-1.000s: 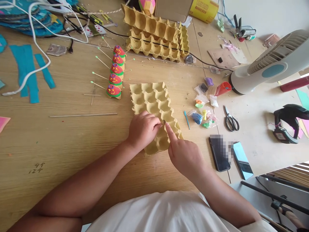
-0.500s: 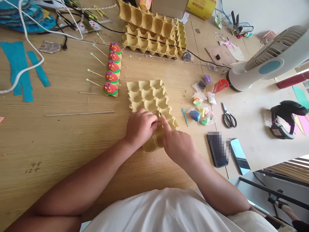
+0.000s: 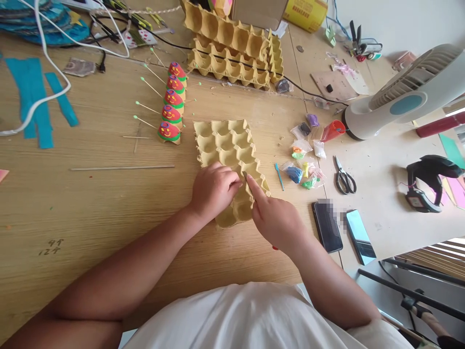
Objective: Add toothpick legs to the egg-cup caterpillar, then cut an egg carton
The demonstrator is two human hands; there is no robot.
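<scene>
An egg carton (image 3: 225, 141) of tan pulp lies on the table in front of me, cups upward. My left hand (image 3: 215, 188) is closed on its middle, fingers pinching a ridge between cups. In my right hand (image 3: 278, 218) is a small knife (image 3: 244, 174), mostly hidden by the palm. Its dark blade tip shows at the carton beside my left fingertips, with my index finger stretched along it. A red bit, perhaps the handle's end, peeks out under the hand. Beyond stands a row of egg-cup caterpillars (image 3: 169, 130) with red smiling faces and green-tipped sticks.
More egg cartons (image 3: 227, 63) are stacked at the back. To the right are bags of coloured clay (image 3: 294, 173), scissors (image 3: 344, 177), a phone (image 3: 327, 227) and a white fan (image 3: 403, 92). A thin stick (image 3: 123, 168) and blue strips (image 3: 31, 102) lie left.
My right hand has drawn slightly back to the right, showing more of the blade and a red bit beneath the hand. My left hand keeps its hold on the carton.
</scene>
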